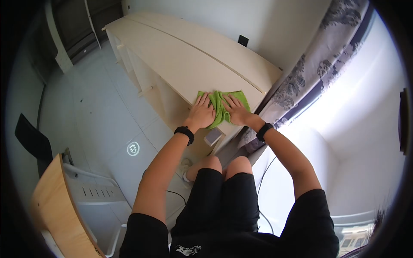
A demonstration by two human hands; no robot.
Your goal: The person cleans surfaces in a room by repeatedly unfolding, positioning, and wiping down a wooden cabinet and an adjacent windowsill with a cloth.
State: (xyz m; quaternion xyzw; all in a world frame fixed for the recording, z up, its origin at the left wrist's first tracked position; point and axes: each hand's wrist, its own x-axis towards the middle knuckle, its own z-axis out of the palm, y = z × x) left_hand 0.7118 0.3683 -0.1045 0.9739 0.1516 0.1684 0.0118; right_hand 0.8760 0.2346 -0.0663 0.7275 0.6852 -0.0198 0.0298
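A green cloth (220, 112) lies bunched on the near end of a long pale wooden desk top (189, 64). My left hand (201, 112) rests on the cloth's left part, its fingers stretched out over the fabric. On the right part lies my right hand (236, 110), palm down with the fingers spread. The cloth is creased between the two hands. Each wrist wears a black band. Just below the desk's near edge, a small grey-white box (212, 137) is visible.
A patterned curtain (301, 73) hangs close at the desk's right end. A black socket plate (243, 41) is on the wall. At the lower left stand a wooden board (64, 210) and a white chair (97, 189). Cables run near my legs.
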